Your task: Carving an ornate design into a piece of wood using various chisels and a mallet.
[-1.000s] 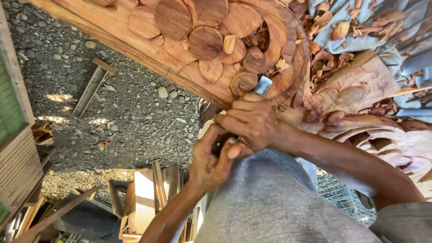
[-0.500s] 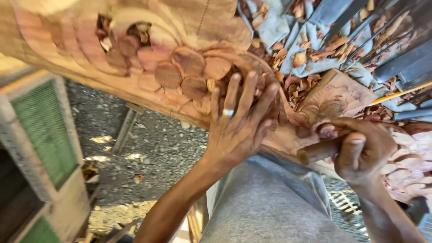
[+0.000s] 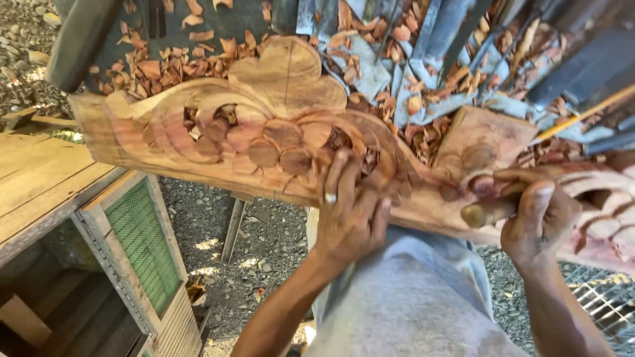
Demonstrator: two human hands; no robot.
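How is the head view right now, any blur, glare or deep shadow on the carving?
Head view: the wooden carving is sharp and evenly lit, without glare; the left hand and right hand are slightly soft; sun patches dot the gravel; the space under the bench is dark.

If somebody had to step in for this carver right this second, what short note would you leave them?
Left hand: spread flat on the carved wooden panel, fingers over the round petal shapes, a ring on one finger; it steadies the piece and grips nothing.
Right hand: closed around a wooden tool handle, held against the panel's lower right part. The blade is hidden.
The panel lies across the person's lap, over grey shorts.
Done: scrolls and round petals are cut in relief; wood chips are scattered beyond it.
Left: I cannot tell from here how much carving remains; check the spot under the tool.
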